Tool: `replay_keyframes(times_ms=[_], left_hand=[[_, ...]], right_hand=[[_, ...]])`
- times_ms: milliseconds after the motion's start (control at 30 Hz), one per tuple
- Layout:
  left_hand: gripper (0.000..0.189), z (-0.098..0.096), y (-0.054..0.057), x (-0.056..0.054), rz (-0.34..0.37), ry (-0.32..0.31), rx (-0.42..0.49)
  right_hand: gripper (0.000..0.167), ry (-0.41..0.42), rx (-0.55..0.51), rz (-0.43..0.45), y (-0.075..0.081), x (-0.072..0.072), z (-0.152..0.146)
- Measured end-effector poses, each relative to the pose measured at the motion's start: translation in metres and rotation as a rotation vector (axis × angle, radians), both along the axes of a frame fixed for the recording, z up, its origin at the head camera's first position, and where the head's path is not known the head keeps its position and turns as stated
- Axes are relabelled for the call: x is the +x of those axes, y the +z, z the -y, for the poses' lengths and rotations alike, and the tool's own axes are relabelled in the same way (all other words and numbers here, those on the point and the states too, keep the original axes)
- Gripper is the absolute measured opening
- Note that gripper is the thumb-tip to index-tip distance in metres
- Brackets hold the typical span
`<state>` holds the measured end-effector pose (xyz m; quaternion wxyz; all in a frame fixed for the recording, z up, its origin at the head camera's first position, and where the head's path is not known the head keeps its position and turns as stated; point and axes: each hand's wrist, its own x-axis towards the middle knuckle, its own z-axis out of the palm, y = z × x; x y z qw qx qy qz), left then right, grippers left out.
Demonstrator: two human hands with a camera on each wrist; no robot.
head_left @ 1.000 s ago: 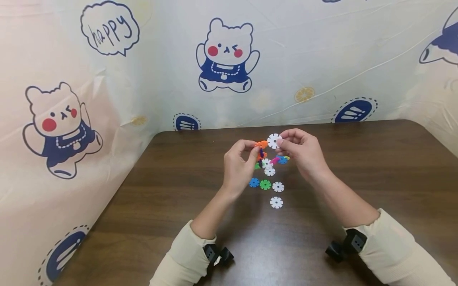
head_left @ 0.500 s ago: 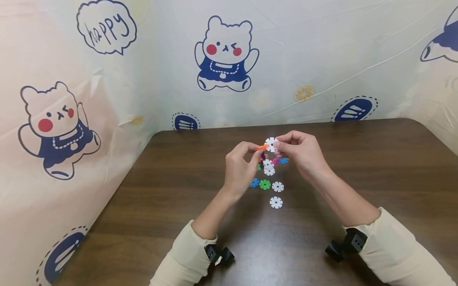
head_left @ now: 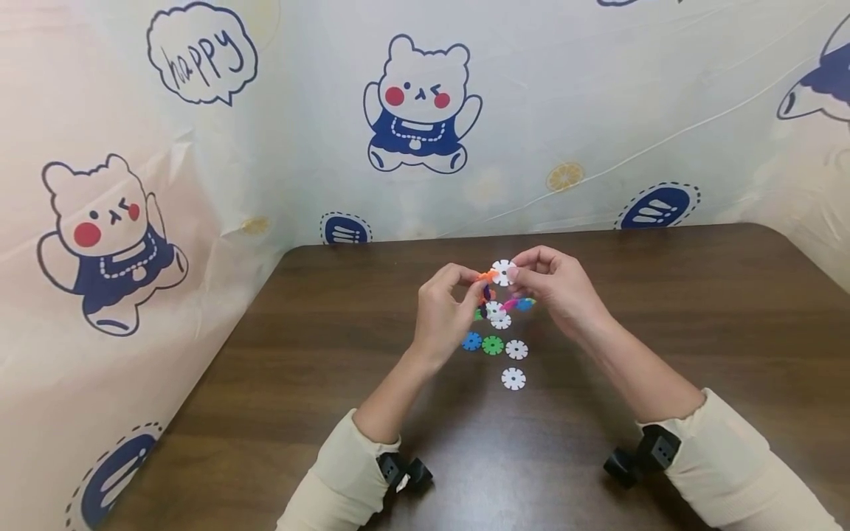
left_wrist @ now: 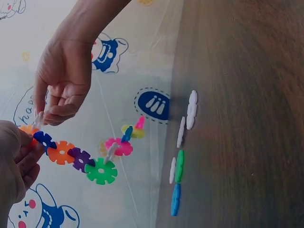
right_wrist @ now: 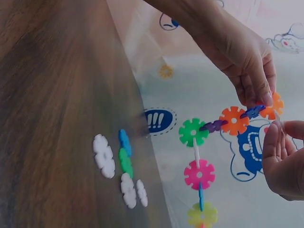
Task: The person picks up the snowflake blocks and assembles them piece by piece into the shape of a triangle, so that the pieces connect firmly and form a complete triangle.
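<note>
My left hand (head_left: pixel 443 317) pinches an orange notched disc (right_wrist: pixel 278 102) at the end of a chain of interlocking plastic snowflake discs. Between the thumb and fingers of my right hand (head_left: pixel 563 286) is a white snowflake disc (head_left: pixel 502 271). Its edge meets the orange disc's edge; how deep the slots sit is too small to tell. From the orange end hang a dark blue disc (left_wrist: pixel 44 140), a second orange disc (right_wrist: pixel 234 120), a purple one (left_wrist: pixel 80 159), a green one (right_wrist: pixel 193 132), then white, pink (right_wrist: pixel 199 174), blue and yellow discs (right_wrist: pixel 202 214), with pink at the far tip.
Loose discs lie flat on the brown table (head_left: pixel 299 413) below the hands: a blue one (head_left: pixel 471 341), a green one (head_left: pixel 493 345) and several white ones, the nearest white disc (head_left: pixel 513 379) towards the body. A printed cloth (head_left: pixel 531 88) hangs behind the table.
My right hand has brought the white disc left and slightly down against the orange disc. The orange disc has turned more edge-on in my left hand. Over the last half second little differs.
</note>
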<state>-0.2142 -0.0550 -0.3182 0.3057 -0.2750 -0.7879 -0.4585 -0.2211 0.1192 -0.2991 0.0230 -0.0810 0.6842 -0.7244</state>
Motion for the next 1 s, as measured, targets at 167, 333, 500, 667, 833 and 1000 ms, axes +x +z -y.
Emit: replay_keyframes(times_ms=[167, 333, 500, 667, 833, 1000], left_hand=[[0.010, 0.004, -0.002, -0.003, 0.019, 0.016, 0.008], [0.010, 0.009, 0.000, -0.004, 0.028, 0.053, 0.018], [0.010, 0.014, 0.005, -0.005, 0.033, 0.070, 0.023], [0.010, 0.018, 0.007, -0.008, 0.022, 0.106, 0.037], [0.010, 0.022, 0.008, -0.010, 0.029, 0.130, 0.045], [0.010, 0.024, 0.009, -0.011, 0.039, 0.138, 0.054]], right_hand=[[0.027, 0.034, 0.042, 0.014, -0.008, -0.003, -0.002], [0.026, 0.053, 0.135, 0.012, -0.018, -0.006, -0.007], [0.026, 0.084, 0.263, -0.006, -0.027, -0.009, -0.012], [0.028, 0.151, 0.386, -0.028, -0.035, -0.013, -0.018], [0.029, 0.240, 0.554, -0.075, -0.041, -0.018, -0.023], [0.032, 0.320, 0.683, -0.109, -0.049, -0.022, -0.026]])
